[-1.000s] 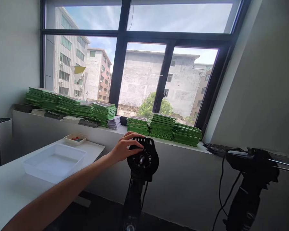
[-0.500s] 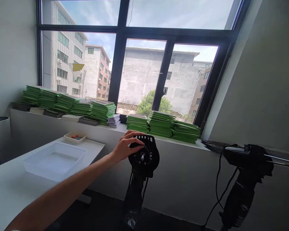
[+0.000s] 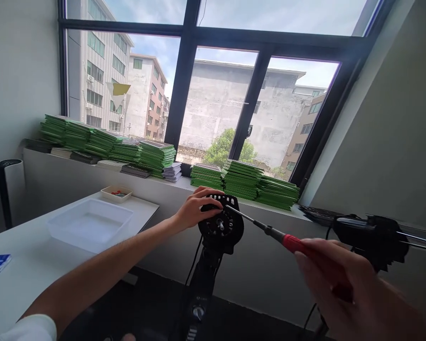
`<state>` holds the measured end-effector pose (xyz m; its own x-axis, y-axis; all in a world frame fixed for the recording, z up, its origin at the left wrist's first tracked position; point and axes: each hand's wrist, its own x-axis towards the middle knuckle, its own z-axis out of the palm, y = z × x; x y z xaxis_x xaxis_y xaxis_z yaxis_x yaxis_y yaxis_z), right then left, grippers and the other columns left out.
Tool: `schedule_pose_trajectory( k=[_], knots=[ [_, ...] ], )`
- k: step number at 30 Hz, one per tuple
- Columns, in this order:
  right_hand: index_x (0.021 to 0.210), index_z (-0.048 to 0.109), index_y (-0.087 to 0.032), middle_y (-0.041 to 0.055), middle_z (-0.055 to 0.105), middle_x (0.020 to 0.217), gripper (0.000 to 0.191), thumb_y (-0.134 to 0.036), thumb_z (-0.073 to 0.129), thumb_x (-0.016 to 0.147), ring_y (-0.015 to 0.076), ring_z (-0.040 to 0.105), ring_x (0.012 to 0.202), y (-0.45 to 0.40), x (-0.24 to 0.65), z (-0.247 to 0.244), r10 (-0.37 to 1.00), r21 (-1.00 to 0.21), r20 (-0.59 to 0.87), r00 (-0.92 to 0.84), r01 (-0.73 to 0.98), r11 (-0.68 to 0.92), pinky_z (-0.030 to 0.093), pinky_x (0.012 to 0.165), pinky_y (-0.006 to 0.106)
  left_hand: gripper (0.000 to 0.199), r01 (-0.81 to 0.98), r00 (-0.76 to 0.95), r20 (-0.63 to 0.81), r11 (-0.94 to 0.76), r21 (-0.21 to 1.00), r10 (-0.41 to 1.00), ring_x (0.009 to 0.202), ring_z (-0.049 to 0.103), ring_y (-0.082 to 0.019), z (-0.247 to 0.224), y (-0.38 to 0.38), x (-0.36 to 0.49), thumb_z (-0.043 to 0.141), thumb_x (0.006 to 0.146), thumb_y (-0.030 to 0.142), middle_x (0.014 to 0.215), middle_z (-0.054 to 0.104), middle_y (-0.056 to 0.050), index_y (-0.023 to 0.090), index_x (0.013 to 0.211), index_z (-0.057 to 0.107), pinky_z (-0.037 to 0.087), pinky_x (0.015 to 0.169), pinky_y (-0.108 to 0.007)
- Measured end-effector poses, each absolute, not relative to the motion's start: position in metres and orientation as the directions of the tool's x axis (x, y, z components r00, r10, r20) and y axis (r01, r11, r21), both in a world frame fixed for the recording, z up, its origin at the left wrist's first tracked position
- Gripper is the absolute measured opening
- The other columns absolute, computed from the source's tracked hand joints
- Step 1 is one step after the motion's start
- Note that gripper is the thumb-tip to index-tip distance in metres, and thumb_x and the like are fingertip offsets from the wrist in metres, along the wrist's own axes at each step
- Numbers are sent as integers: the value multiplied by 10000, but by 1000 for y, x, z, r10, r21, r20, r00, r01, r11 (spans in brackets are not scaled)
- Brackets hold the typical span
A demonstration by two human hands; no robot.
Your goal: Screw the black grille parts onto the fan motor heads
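Red-handled screwdriver (image 3: 298,245), clenched in the right hand (image 3: 344,284), points toward ten o'clock at the black disc mount (image 3: 220,226), which the left hand (image 3: 195,211) grips to steady it.

The left hand (image 3: 196,208) grips the round black mount (image 3: 220,226) on its stand; the right hand (image 3: 344,284) holds a red-handled screwdriver (image 3: 287,242), tip at the mount's top edge.
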<state>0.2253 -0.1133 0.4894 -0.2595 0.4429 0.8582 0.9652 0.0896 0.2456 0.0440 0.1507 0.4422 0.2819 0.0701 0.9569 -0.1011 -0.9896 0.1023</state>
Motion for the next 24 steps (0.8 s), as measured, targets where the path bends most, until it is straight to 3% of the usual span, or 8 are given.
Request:
schedule_pose_trajectory(
  k=[5,19,21,24],
  knots=[
    [1123,547,-236,20,752,947,126,-261,539,1000,104,716,736,-87,202,513,393,470,776,-494,867,163,482,595,199,103,-113,277,959,-988,103,68,1177,619,-240,441,153,47,701,923,301,1282,721,-78,240,976,765,529,1030,-438],
    [1064,558,-184,-7,731,858,92,-248,556,998,88,679,656,-84,194,526,430,638,661,-615,762,108,427,569,204,120,-106,229,972,-991,78,52,1192,615,-236,437,153,51,683,936,308,1280,722,-77,226,984,758,535,1040,-418],
    [990,567,-190,-36,688,702,139,-329,559,1000,90,621,527,-84,185,534,453,671,658,-602,741,11,358,493,223,129,-94,236,970,-993,77,53,1193,613,-235,438,153,51,674,943,312,1286,720,-75,227,987,760,534,1041,-419],
    [827,555,-193,-69,451,417,325,-462,514,1003,105,452,343,-81,165,551,518,742,630,-579,646,-180,203,420,238,142,-72,252,965,-993,94,73,1208,605,-239,437,152,52,658,953,319,1304,712,-70,237,998,765,526,1053,-433]
  ],
)
